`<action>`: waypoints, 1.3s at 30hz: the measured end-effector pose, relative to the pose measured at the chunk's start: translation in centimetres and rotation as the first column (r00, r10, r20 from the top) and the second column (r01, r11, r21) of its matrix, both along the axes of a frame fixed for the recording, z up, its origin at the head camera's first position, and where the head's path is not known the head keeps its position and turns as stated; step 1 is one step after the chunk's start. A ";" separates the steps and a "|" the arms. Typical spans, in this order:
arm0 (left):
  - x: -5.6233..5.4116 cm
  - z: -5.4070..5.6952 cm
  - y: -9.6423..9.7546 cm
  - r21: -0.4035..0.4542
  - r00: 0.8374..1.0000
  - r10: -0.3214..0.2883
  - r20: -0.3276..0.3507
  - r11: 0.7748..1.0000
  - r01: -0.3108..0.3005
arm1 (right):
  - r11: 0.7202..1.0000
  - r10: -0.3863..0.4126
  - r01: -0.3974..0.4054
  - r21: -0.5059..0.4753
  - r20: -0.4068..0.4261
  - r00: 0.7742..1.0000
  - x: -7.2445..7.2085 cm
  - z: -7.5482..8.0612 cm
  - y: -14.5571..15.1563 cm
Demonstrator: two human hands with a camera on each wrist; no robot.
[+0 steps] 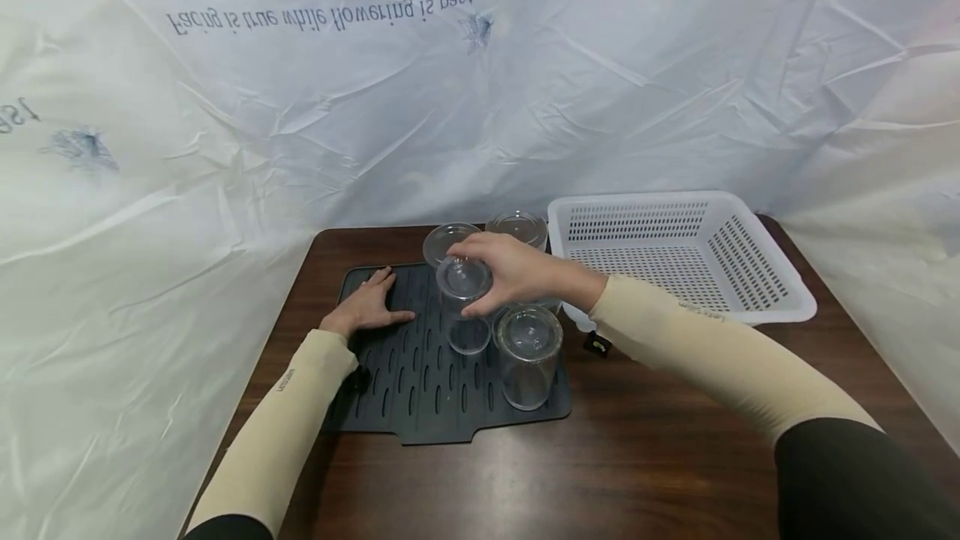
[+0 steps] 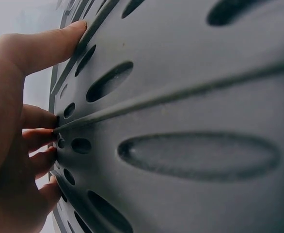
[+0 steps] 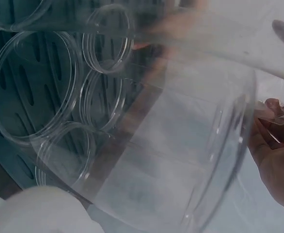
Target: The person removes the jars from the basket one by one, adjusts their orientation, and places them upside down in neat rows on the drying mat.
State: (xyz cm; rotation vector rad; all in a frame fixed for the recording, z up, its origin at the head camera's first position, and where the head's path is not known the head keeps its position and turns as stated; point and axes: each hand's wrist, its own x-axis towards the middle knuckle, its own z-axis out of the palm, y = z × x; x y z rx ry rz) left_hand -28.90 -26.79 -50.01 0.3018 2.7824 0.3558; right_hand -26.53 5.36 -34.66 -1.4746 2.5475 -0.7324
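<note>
My right hand (image 1: 508,267) grips a clear glass (image 1: 462,312) near its upper end, thumb on the near side and fingers on the far side. The glass stands upright over the dark grey ribbed mat (image 1: 435,402), base up. In the right wrist view the same hand (image 3: 280,167) shows at the right edge, partly behind blurred clear glass. My left hand (image 1: 367,307) lies on the mat's left part with fingers spread. The left wrist view shows its thumb and fingertips against the slotted surface. Near the right hand, another glass (image 1: 529,361) stands upside down at the mat's right side.
More clear glasses stand at the back, one glass (image 1: 450,242) behind the held one and another glass (image 1: 517,227) beside the white perforated basket (image 1: 780,294). A small black object (image 1: 597,344) lies on the brown table (image 1: 600,457). Pale printed sheeting (image 1: 420,107) hangs around the table.
</note>
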 end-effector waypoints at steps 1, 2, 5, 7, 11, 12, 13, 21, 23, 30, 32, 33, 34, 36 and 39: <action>0.0 0.0 0.0 -0.001 1.000 -0.001 0.000 1.000 0.001 | 1.000 -0.001 0.001 0.014 -0.002 1.000 0.0 -0.1 -0.1; 0.1 0.1 0.1 -0.001 1.000 -0.001 0.000 1.000 0.001 | 1.000 -0.002 0.002 0.025 0.001 1.000 0.0 -0.2 -0.1; 0.2 0.1 0.1 0.000 1.000 -0.001 0.001 1.000 0.001 | 0.999 -0.002 0.002 0.052 0.000 1.000 0.0 -0.4 -0.2; 0.2 0.1 0.1 -0.001 1.000 0.002 0.004 1.000 -0.002 | 0.998 0.001 -0.001 0.056 0.000 1.000 0.0 -0.5 -0.3; 0.1 0.2 0.0 -0.003 1.000 0.004 0.006 1.000 -0.004 | 0.998 0.000 0.000 0.068 0.005 1.000 0.0 -0.6 -0.4; 0.1 0.2 0.0 -0.006 1.000 0.002 0.005 1.000 -0.002 | 0.997 -0.002 0.001 0.072 0.007 1.000 0.0 -0.6 -0.4; 0.1 0.2 0.0 -0.008 1.000 0.001 0.003 1.000 -0.001 | 0.997 -0.003 0.003 0.076 0.007 1.000 0.0 -0.6 -0.4; 0.2 0.2 0.0 -0.008 1.000 0.003 0.000 1.000 -0.003 | 0.991 -0.019 0.017 0.132 0.014 1.000 0.0 -0.5 -0.8; 0.2 0.2 0.0 -0.011 1.000 -0.001 -0.002 1.000 0.001 | 0.990 -0.022 0.020 0.141 0.012 1.000 0.1 -0.6 -0.9; 0.3 0.2 -0.1 -0.006 1.000 -0.004 -0.008 1.000 0.004 | 0.987 -0.014 0.014 0.160 -0.002 1.000 0.2 -0.5 -1.0; 0.3 0.1 -0.1 -0.003 1.000 -0.002 -0.009 1.000 0.002 | 0.987 -0.011 0.011 0.159 -0.002 1.000 0.2 -0.5 -1.1; 0.3 0.1 -0.1 0.000 1.000 0.001 -0.012 1.000 -0.001 | 0.987 -0.010 0.010 0.160 -0.001 1.000 0.2 -0.6 -1.1; 0.3 0.1 -0.1 0.001 1.000 0.002 -0.012 1.000 -0.002 | 0.987 -0.009 0.009 0.159 0.001 1.000 0.2 -0.7 -1.1; 0.4 0.1 -0.1 0.007 1.000 0.006 -0.011 1.000 -0.006 | 0.987 -0.009 0.008 0.158 0.006 1.000 0.2 -0.7 -1.1; 0.4 0.0 -0.1 0.013 1.000 0.012 -0.007 1.000 -0.012 | 0.987 -0.013 0.010 0.160 0.017 1.000 0.3 -0.7 -1.1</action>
